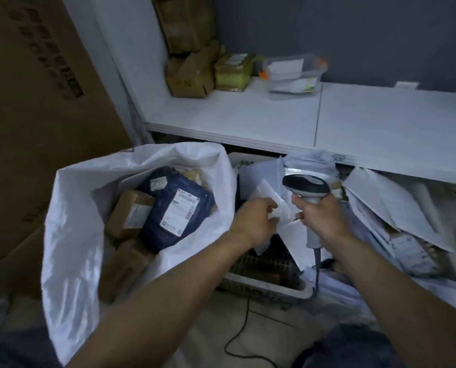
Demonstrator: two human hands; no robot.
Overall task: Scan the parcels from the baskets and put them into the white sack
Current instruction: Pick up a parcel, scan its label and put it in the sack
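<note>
Head view. The left hand [256, 221] holds a small white parcel [270, 199] in a pinching grip, tilted up towards the scanner [306, 185]. Judged purpose: to show its label to the reader. The label itself cannot be made out. The right hand [325, 217] has its grip wrapped round the scanner handle, head angled left and down at the parcel; the two are just apart. The parcel sits above the basket [264, 286], not yet in the white sack [70, 221].

The sack stands open just left of the basket, so the transfer is short. It already contains a navy parcel [176, 208] and a brown box [131, 211].

Obstructions: the worktop [248, 112] overhangs the basket and limits lifting room. White mailers [388, 203] crowd the right side. The scanner cable [237, 338] trails across the floor and could snag. Cardboard boxes [192, 73] and a clear tub [293, 73] on the worktop are well apart.
</note>
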